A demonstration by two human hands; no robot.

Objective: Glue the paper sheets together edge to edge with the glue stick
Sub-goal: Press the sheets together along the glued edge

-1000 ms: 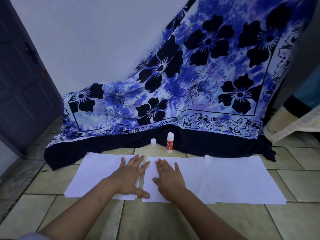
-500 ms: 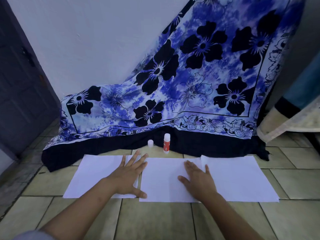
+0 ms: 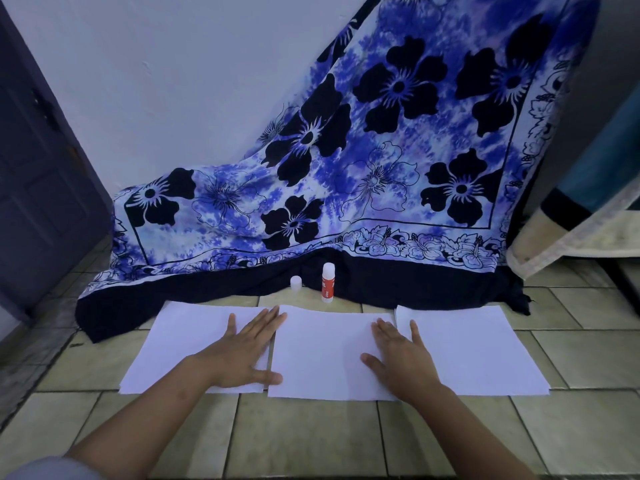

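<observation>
The left hand [image 3: 242, 355] and right hand [image 3: 401, 358] are pressed flat, fingers spread, on the white paper sheets [image 3: 322, 355]; a seam could be skewed if either grip slides; the uncapped red-and-white glue stick [image 3: 327, 283] stands beyond them.

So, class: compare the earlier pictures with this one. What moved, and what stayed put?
The right hand slid rightward across the middle sheet to its seam with the right sheet, flat and open. The left hand stayed pressed flat on the left sheet at the other seam. The glue stick and its cap stayed standing behind the sheets.
</observation>
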